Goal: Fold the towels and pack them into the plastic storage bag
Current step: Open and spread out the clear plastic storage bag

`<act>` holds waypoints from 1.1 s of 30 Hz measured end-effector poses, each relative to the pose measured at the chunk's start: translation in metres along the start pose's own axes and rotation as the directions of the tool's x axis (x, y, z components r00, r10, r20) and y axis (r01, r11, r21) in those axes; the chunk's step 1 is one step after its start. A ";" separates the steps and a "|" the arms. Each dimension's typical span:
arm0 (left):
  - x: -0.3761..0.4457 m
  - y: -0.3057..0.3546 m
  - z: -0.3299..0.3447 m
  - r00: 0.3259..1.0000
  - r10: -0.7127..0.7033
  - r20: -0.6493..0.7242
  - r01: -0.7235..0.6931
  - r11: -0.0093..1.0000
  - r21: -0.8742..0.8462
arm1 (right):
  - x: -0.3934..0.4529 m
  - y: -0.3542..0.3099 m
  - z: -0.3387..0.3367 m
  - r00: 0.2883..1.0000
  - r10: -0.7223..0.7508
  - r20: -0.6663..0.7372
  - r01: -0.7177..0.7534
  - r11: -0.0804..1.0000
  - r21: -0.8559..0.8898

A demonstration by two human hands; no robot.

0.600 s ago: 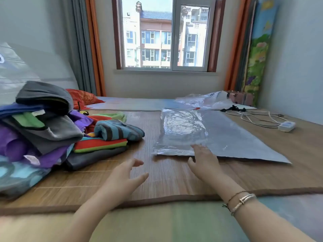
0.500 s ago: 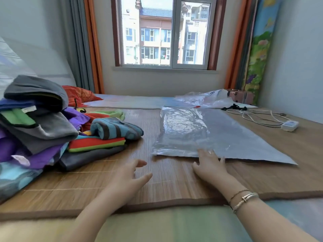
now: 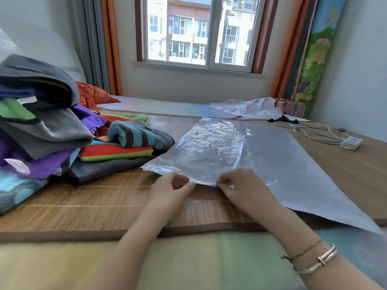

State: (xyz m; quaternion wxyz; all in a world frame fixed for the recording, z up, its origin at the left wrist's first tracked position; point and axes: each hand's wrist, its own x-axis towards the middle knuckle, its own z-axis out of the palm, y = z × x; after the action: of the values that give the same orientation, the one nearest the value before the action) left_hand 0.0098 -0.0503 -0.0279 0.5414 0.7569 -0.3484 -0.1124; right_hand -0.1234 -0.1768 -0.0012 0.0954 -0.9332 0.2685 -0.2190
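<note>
Two hands pinched the near edge of a clear plastic storage bag [image 3: 211, 149] lying flat on a bamboo mat [image 3: 104, 204].

The left hand [image 3: 169, 190] and right hand [image 3: 240, 187] were close together, fingers curled onto the bag's near rim, the bag stretching away from them. A pile of towels [image 3: 52, 132] sat left of the bag, beside its left corner.
</note>
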 end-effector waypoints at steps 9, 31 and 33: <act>-0.016 0.001 0.007 0.996 -0.026 0.084 0.050 0.953 -0.297 | -0.007 -0.032 -0.016 0.998 0.025 -0.054 -0.014 0.981 0.192; -0.032 0.002 0.001 0.990 0.034 0.139 0.030 0.900 -0.434 | -0.021 -0.041 -0.029 0.990 -0.125 0.061 0.119 0.988 0.098; -0.033 0.003 0.001 0.990 0.039 0.137 0.024 0.903 -0.430 | -0.022 -0.040 -0.031 0.988 -0.136 0.071 0.129 0.988 0.089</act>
State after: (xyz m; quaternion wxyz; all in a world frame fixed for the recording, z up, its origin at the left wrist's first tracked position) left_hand -0.0156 -0.0303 -0.0327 0.6691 0.6075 -0.3558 -0.2380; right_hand -0.1361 -0.1331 0.0296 0.1300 -0.9518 0.1926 -0.2001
